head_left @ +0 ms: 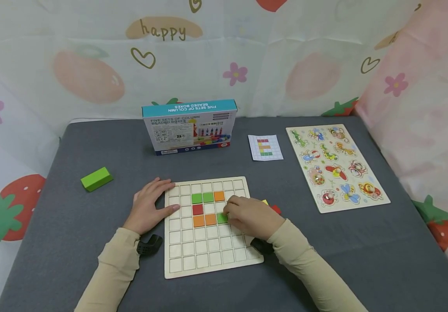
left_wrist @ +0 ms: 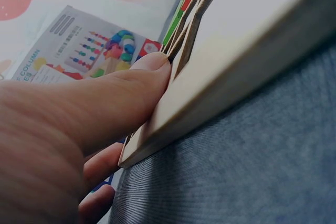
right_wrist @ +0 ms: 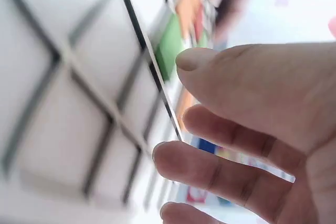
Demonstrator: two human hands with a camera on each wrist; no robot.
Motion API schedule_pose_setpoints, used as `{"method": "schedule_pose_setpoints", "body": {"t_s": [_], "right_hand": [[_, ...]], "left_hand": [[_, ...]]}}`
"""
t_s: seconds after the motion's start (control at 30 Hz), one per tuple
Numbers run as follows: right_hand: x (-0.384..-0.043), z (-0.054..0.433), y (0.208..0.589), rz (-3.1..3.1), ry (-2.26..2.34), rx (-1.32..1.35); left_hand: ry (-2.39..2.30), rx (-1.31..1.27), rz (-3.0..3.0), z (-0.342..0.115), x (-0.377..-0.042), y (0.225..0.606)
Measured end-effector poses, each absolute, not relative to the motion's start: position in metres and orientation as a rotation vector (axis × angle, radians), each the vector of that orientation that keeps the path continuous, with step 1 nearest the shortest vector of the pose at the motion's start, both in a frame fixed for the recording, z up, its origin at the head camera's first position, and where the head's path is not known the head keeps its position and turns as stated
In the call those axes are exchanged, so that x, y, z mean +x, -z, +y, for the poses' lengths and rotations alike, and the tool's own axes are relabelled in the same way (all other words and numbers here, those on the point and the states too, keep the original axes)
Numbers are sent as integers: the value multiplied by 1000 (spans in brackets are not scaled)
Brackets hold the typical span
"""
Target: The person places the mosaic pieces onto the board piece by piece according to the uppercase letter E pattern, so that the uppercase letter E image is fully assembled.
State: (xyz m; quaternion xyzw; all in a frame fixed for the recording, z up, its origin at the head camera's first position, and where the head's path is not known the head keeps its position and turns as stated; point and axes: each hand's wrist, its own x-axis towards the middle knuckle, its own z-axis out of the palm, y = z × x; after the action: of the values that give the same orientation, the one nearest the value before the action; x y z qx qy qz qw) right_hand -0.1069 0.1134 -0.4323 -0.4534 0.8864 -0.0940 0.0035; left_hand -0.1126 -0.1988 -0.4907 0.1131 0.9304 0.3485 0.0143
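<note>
A pale wooden grid board [head_left: 208, 271] lies on the dark table, with green, orange and red square tiles in some cells. My left hand [head_left: 149, 206] rests at its far left corner; the thumb [left_wrist: 152, 64] lies on top and the other fingers are along the edge. Over the board's right part, my right hand [head_left: 256, 216] is beside a green tile [head_left: 222, 218]. The right wrist view shows the thumb tip [right_wrist: 191, 61] by that green tile, fingers spread apart and nothing pinched between them. Whether the thumb touches the tile, I cannot tell.
Behind the right hand, a red piece [head_left: 276, 209] and a yellow piece [head_left: 265, 202] are partly hidden. A green block [head_left: 96, 179] lies left. Farther back are a cardboard box [head_left: 190, 128], a grid pattern card [head_left: 265, 148] and an insect picture board [head_left: 337, 169].
</note>
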Motion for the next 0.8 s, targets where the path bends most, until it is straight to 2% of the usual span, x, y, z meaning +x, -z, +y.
{"method": "schedule_pose_setpoints", "body": {"t_s": [0.13, 0.4, 0.8], "right_hand": [[-108, 140, 426, 2857, 373, -1313], [-105, 200, 427, 2887, 469, -917], [-104, 216, 442, 2902, 464, -885]], "left_hand": [[-1095, 357, 2895, -198, -112, 491], [-1103, 368, 2898, -199, -112, 491], [-1102, 363, 2895, -199, -112, 491]]}}
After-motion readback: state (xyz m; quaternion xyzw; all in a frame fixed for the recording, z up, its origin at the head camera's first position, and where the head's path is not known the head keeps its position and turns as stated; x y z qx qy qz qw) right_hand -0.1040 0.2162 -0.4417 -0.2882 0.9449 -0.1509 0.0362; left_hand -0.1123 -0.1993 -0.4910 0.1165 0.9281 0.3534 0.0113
